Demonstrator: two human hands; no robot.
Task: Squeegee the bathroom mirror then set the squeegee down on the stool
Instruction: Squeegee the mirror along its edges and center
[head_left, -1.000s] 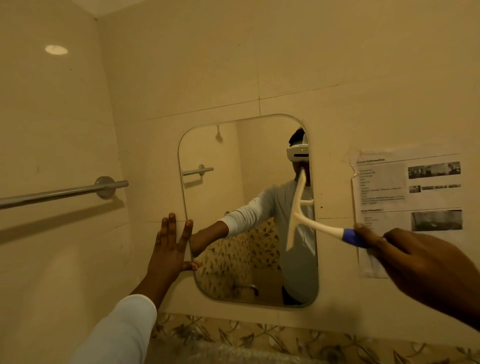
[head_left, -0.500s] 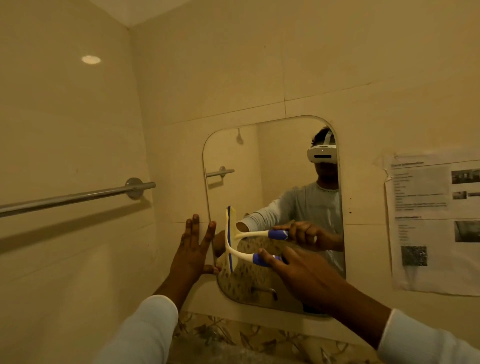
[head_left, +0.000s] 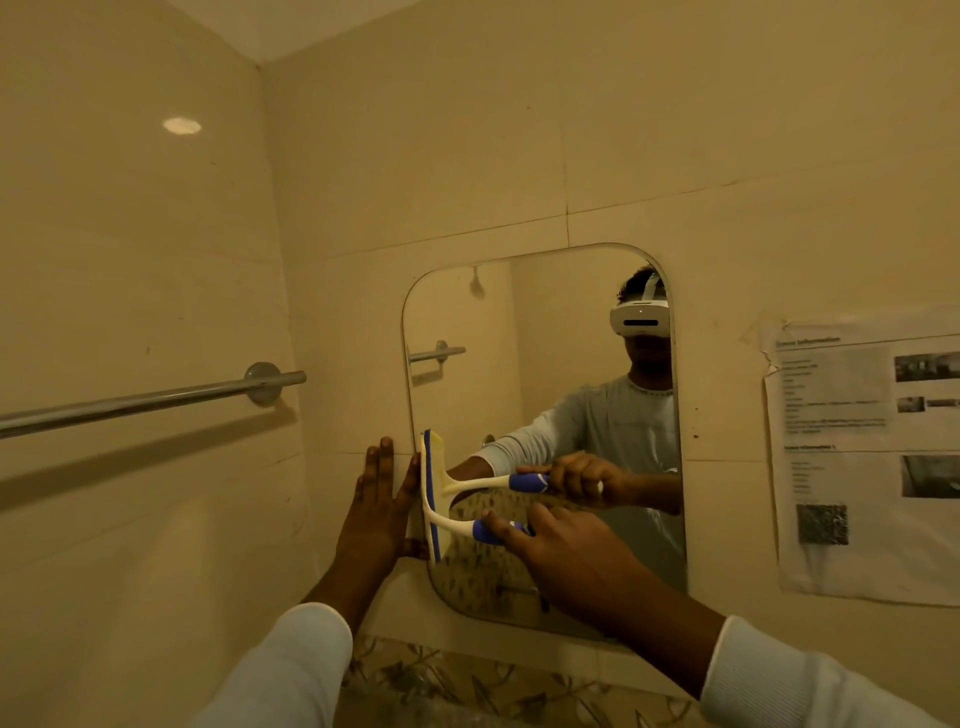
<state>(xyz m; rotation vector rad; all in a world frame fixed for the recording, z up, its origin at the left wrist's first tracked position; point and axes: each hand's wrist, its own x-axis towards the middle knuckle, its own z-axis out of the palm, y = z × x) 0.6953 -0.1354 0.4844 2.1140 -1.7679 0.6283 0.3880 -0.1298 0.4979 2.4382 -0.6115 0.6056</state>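
A rounded-corner mirror (head_left: 561, 332) is set in the beige tiled wall ahead. My right hand (head_left: 566, 561) grips the blue handle of a white squeegee (head_left: 432, 499). Its blue-edged blade stands upright against the glass at the mirror's lower left edge. My left hand (head_left: 376, 509) lies flat on the wall tile just left of the mirror, fingers straight, thumb near the blade. The glass reflects a person in a headset and the squeegee. No stool is in view.
A chrome towel bar (head_left: 150, 397) runs along the left wall at hand height. A printed paper sheet (head_left: 862, 457) is stuck to the wall right of the mirror. Leaf-patterned tiles (head_left: 467, 686) lie below the mirror.
My right hand has swept the squeegee from the mirror's right edge across the glass to its left edge. My left hand has stayed flat on the wall. The view has shifted left.
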